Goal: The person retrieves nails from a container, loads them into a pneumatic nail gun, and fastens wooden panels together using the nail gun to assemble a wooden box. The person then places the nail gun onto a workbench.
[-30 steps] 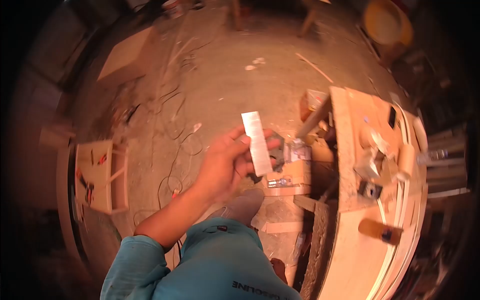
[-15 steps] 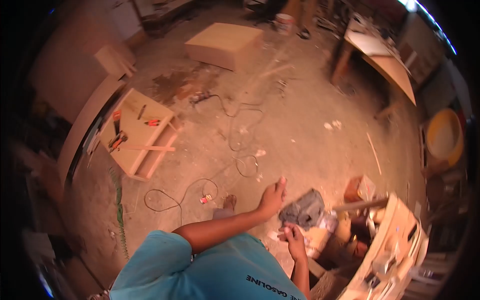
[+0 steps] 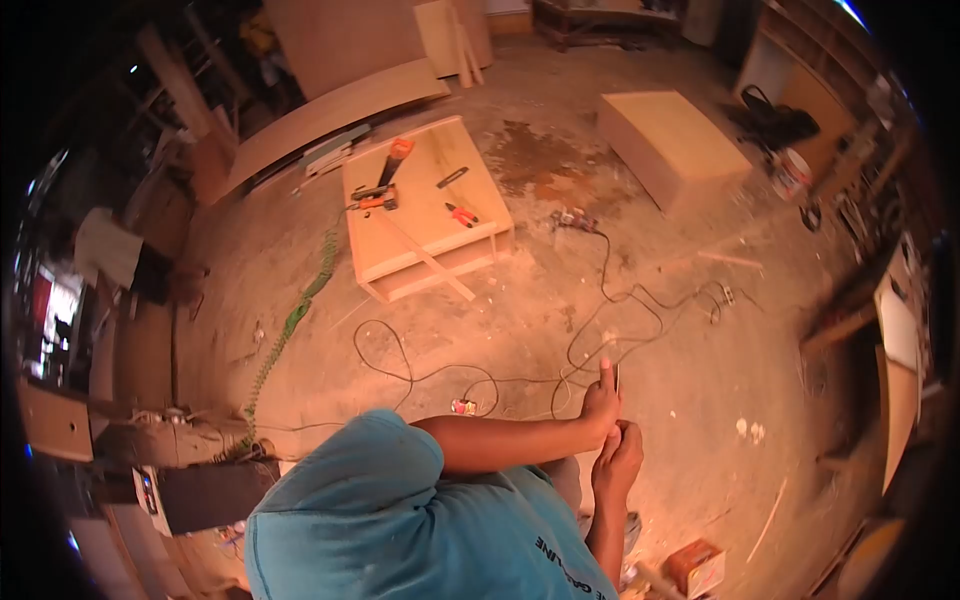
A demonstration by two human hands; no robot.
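Observation:
My left hand (image 3: 601, 405) is out in front of my body, its fingers curled and one digit pointing forward. A thin dark edge shows beside its fingers; its kind is too small to tell. Just below, my right hand (image 3: 620, 457) is closed and touches or nearly touches the heel of the left hand. Whatever it may hold is hidden. Both hands are above the floor, near a dark power cable (image 3: 585, 380). Ahead to the left lies a wooden cabinet box (image 3: 410, 250), bearing an orange-handled saw (image 3: 398, 155), an orange-and-black power tool (image 3: 374, 198) and red-handled pliers (image 3: 462, 214).
A second wooden box (image 3: 675, 140) stands at the far right. A corded power tool (image 3: 575, 220) and a green coiled hose (image 3: 300, 310) lie on the floor. A red-brown carton (image 3: 695, 566) is at lower right. Another person (image 3: 110, 250) is at the left edge.
My view has turned left, so the cabinet with the tools is nearer the middle and the cluttered bench at lower right is out of view. My hands have come together.

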